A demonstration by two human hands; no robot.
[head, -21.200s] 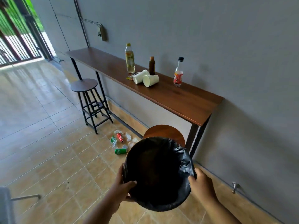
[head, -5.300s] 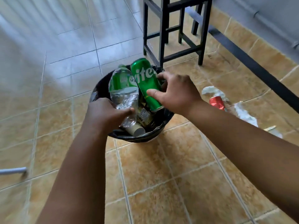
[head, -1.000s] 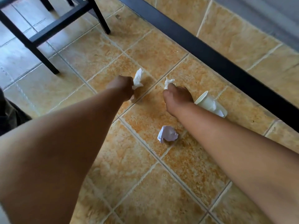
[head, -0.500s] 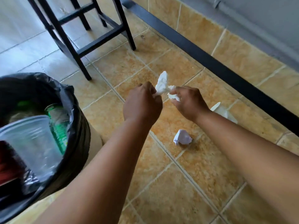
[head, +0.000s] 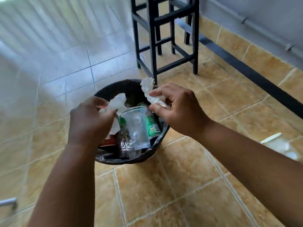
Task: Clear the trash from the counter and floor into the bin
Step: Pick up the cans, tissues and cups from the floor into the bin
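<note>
Both hands are now over the bin (head: 148, 152) instead of down at the tiles, left hand (head: 89, 119) and right hand (head: 177, 110) each pinching a crumpled tissue (head: 150, 93) (basically ready to drop), while a paper cup (head: 277, 145) waits on the floor.

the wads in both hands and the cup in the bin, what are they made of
Wads: left, right, look like thin white tissue paper, matte, crumpled into soft creases; thin plastic film cannot be ruled out. Cup: clear plastic, glossy, see-through, with the bin's contents showing through its wall.
</note>
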